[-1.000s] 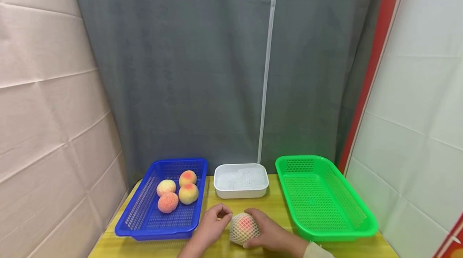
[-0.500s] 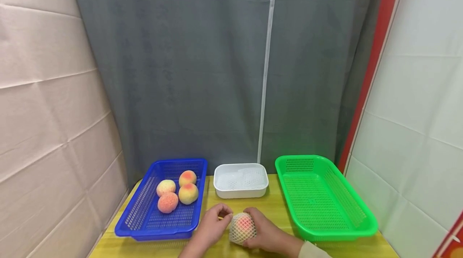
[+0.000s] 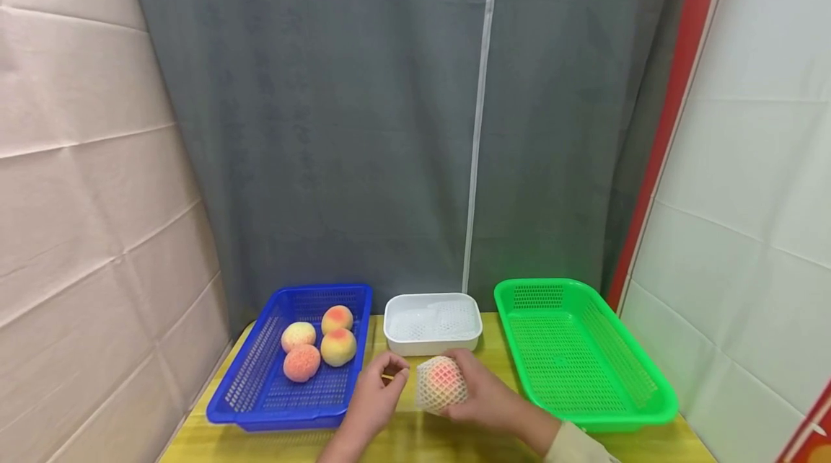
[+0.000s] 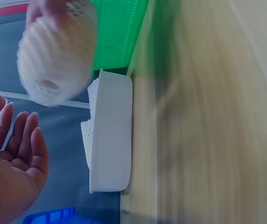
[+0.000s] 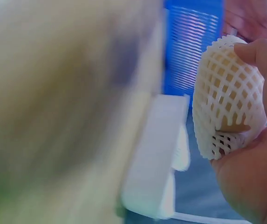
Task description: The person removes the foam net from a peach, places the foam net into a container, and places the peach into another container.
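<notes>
My right hand (image 3: 487,398) grips a peach (image 3: 444,378) wrapped in a white foam net sleeve (image 5: 226,84). In the head view the pinkish skin shows through the mesh. The thumb and fingers press the sleeve from the right, and the left wrist view shows a small round opening at one end of it. Just left of the peach is my left hand (image 3: 376,394), fingers loosely curled, touching nothing. Its palm and fingers (image 4: 23,140) appear in the left wrist view with nothing held between them.
On the left, a blue basket (image 3: 275,417) holds several peaches (image 3: 337,347) without nets. A white box (image 3: 431,348) with foam nets inside stands at the back middle. The green basket (image 3: 607,420) is on the right. Behind the yellow wood-grain table hangs a grey curtain (image 3: 337,124).
My right hand has lifted the netted peach a little, away from me. My left hand has drawn slightly to the left, so the gap between it and the peach is wider.
</notes>
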{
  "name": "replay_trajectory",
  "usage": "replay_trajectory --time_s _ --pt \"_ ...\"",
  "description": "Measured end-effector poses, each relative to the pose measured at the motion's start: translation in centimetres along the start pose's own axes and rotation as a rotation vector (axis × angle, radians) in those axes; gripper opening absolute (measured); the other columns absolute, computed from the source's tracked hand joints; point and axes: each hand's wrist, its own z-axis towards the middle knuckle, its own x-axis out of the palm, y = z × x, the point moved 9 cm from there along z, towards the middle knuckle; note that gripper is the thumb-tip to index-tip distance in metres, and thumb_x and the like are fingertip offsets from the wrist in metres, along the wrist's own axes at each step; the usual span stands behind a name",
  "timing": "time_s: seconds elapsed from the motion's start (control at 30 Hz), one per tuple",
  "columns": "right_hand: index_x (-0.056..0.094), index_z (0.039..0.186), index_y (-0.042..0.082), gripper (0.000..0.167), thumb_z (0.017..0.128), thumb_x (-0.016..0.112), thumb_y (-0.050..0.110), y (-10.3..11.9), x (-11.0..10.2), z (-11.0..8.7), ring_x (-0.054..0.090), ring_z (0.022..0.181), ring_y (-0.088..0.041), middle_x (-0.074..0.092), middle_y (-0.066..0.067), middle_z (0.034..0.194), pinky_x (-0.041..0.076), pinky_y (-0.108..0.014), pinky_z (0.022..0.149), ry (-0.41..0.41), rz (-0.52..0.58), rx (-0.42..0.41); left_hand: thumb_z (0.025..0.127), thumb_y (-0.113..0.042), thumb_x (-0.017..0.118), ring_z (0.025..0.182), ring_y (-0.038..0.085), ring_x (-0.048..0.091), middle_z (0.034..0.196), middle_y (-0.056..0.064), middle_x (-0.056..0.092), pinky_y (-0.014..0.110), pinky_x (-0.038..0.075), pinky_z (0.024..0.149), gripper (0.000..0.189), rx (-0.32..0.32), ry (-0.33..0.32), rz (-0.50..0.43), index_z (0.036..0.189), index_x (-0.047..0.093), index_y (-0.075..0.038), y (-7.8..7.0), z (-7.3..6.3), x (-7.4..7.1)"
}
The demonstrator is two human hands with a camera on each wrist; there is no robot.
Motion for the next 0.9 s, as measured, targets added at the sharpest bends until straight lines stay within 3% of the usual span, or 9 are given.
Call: replay_trajectory --time_s 0.3,0.6,0.77,0.9 --pt "0.052 0.150 0.009 0.088 0.077 0.100 0.018 4.4 -4.0 1.0 0.064 0.116 -0.018 0.061 -0.003 0.134 0.058 -0.035 0.099 -0.066 -0.028 -0.130 0.103 -0.010 0.074 0.091 0.011 0.066 0.097 0.000 0.071 0.028 0.054 0.080 0.002 0.038 -0.058 -0.081 0.102 0.073 -0.009 -0.5 0.5 -1.6" --pt "0.051 0.152 0.012 0.085 0.082 0.098 0.018 6.0 -4.8 1.2 0.065 0.111 -0.017 0.061 -0.004 0.133 0.060 -0.033 0.091 -0.073 -0.039 -0.188 0.100 -0.005 0.076 0.090 0.011 0.068 0.099 0.001 0.072 0.026 0.055 0.080 0.007 0.071 -0.051 -0.139 0.105 0.073 -0.010 -1.1 0.6 -1.8" --pt "0.051 0.152 0.012 0.084 0.082 0.097 0.019 6.3 -4.7 1.1 0.065 0.112 -0.017 0.061 -0.004 0.134 0.061 -0.033 0.092 -0.068 -0.039 -0.209 0.098 0.000 0.079 0.106 0.025 0.071 0.114 0.013 0.072 0.032 0.060 0.095 0.020 0.269 0.025 -0.234 0.116 0.073 -0.006 -3.1 0.5 -1.4" --pt "0.051 0.153 0.011 0.085 0.083 0.098 0.021 6.6 -4.4 1.1 0.065 0.113 -0.016 0.060 -0.002 0.135 0.061 -0.034 0.093 -0.044 -0.037 -0.200 0.095 0.005 0.079 0.119 0.026 0.069 0.126 0.018 0.068 0.035 0.058 0.106 0.035 0.418 0.123 -0.278 0.128 0.072 -0.005 -4.6 0.1 -0.9"
